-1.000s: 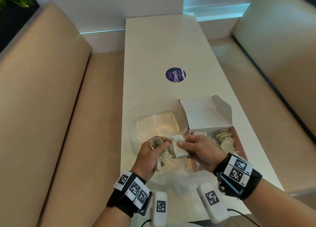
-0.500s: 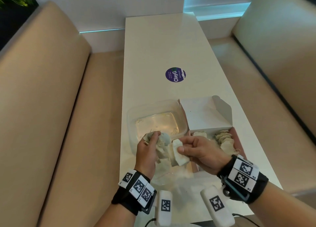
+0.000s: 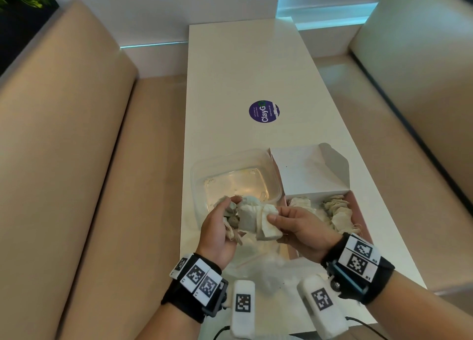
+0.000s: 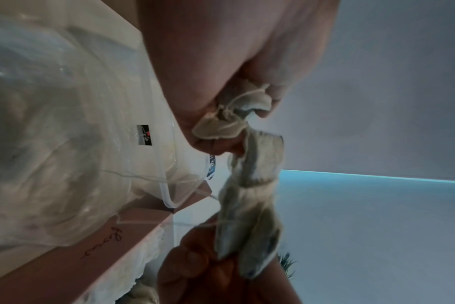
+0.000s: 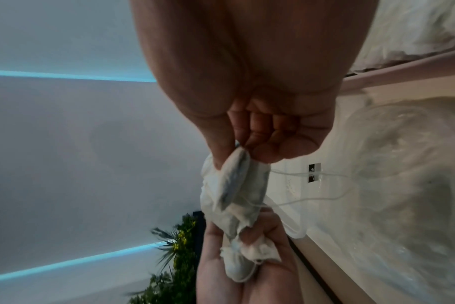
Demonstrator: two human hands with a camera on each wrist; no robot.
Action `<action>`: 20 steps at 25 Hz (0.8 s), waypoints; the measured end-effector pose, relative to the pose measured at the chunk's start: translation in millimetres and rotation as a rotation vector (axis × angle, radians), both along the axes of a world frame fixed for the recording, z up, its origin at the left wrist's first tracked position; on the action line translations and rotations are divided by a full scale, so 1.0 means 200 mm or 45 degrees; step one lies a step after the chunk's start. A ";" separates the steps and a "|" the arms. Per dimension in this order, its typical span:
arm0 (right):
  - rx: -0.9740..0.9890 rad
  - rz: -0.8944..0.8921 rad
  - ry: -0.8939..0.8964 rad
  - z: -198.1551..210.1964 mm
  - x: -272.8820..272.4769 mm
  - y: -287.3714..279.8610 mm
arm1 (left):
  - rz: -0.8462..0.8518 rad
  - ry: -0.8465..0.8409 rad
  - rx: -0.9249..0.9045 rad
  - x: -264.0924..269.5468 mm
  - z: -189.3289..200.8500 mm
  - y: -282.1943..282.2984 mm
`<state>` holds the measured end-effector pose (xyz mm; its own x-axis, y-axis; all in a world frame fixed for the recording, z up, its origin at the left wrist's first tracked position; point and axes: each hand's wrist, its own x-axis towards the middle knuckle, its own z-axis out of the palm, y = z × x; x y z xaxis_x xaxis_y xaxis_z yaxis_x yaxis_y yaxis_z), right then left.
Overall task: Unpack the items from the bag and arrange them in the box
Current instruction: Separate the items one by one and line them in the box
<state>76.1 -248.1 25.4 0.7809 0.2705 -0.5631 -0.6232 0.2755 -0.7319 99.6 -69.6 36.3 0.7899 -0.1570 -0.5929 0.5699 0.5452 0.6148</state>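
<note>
Right now my left hand (image 3: pixel 219 231) is curled around a bunch of tea bags (image 3: pixel 231 213), fingers and thumb wrapped over their crumpled tops, held above the near edge of the table (image 3: pixel 245 66). My right hand (image 3: pixel 298 231) pinches a single tea bag (image 3: pixel 267 223) between thumb and forefinger, the other fingers folded into the palm (the right wrist view shows this plainly). That bag's long axis runs roughly across from one hand to the other, its far end touching the bunch in my left hand and its pinched end toward my right. A thin string (image 5: pixel 309 197) trails from it toward the table side.

Below and just beyond my left hand sits a clear plastic container (image 3: pixel 202 165), with only crumbs showing on its floor. Just beside it on the right stands the box (image 3: pixel 358 206), pinkish on the outside, its white lid (image 3: pixel 302 171) flipped up and leaning away from me. Inside the box tea bags (image 3: pixel 337 213) already lie in two heaps, one at the left near the container and one toward the right wall. Crumpled clear plastic, the bag (image 3: pixel 266 265), lies on the table under my wrists, nearest to me. Farther up the table is a round purple sticker (image 3: pixel 263 111), well apart from everything else. Beige bench seats (image 3: pixel 64 135) run along both sides.
</note>
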 end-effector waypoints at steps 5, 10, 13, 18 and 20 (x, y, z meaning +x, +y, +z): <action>0.236 -0.022 0.030 0.02 0.00 -0.04 | -0.167 -0.091 0.113 0.00 -0.03 0.02; 0.268 0.072 -0.035 0.05 0.03 -0.04 | -0.445 -0.250 0.172 -0.04 -0.06 0.02; 0.163 0.055 -0.058 0.05 0.03 -0.04 | -0.448 -0.289 0.293 -0.05 -0.07 0.03; 0.291 -0.099 -0.088 0.07 0.01 -0.08 | -0.063 -0.316 0.297 -0.02 -0.09 0.05; 0.300 -0.050 -0.056 0.05 0.00 -0.07 | 0.025 -0.340 0.265 -0.02 -0.09 0.04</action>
